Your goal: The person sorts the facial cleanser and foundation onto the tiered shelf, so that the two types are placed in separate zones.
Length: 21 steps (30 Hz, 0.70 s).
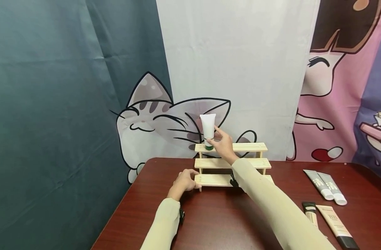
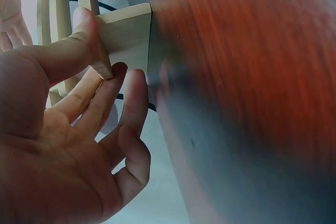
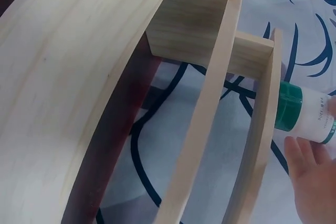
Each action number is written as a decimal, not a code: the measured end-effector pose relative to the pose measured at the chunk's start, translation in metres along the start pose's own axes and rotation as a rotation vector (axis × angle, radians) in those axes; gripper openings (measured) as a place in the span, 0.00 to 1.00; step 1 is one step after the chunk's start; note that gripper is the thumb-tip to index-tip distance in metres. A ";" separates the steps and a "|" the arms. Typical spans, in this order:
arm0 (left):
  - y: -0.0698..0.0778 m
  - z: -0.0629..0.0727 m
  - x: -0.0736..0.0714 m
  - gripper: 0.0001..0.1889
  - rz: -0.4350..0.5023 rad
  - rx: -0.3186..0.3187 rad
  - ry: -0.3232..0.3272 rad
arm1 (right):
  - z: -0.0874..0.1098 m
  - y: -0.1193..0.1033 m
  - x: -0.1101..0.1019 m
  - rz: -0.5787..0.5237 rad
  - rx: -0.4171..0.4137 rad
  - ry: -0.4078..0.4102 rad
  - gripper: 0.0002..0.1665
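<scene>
White tube (image 1: 208, 125) upright, pinched in right hand (image 1: 223, 144)

The head camera looks forward and a little down from farthest back, and sees the left hand (image 1: 183, 180), the right hand (image 1: 223, 143), the wooden shelf (image 1: 213, 163) and the surface (image 1: 215, 222). The left wrist camera, tipped sideways, looks past the left hand at one end of the shelf, very close. The right wrist camera, tipped too, looks closely across the shelf. All three views share the shelf and the right hand.
</scene>
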<state>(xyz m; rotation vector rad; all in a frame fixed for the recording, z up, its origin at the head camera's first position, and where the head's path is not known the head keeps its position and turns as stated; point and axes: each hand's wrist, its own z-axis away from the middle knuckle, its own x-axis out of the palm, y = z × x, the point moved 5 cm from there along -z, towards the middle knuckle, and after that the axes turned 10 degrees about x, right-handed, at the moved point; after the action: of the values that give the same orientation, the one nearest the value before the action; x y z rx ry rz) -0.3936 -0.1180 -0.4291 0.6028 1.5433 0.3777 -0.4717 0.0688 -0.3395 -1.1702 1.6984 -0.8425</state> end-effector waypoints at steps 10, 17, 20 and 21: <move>0.000 -0.001 -0.001 0.27 -0.003 -0.008 0.014 | 0.008 -0.001 -0.021 0.042 0.008 -0.046 0.40; -0.002 -0.003 0.002 0.27 -0.015 -0.003 0.016 | 0.016 -0.001 -0.040 0.033 0.017 -0.065 0.38; -0.002 -0.001 0.002 0.27 -0.009 -0.006 0.016 | 0.020 -0.001 -0.047 0.040 0.026 -0.069 0.38; -0.002 -0.001 0.002 0.26 -0.008 -0.005 0.017 | 0.021 -0.001 -0.049 0.044 0.026 -0.071 0.38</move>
<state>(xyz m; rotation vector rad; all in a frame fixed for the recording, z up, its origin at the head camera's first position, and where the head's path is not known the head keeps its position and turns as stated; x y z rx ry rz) -0.3945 -0.1178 -0.4319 0.5908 1.5604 0.3814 -0.4435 0.1137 -0.3323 -1.1278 1.6450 -0.7853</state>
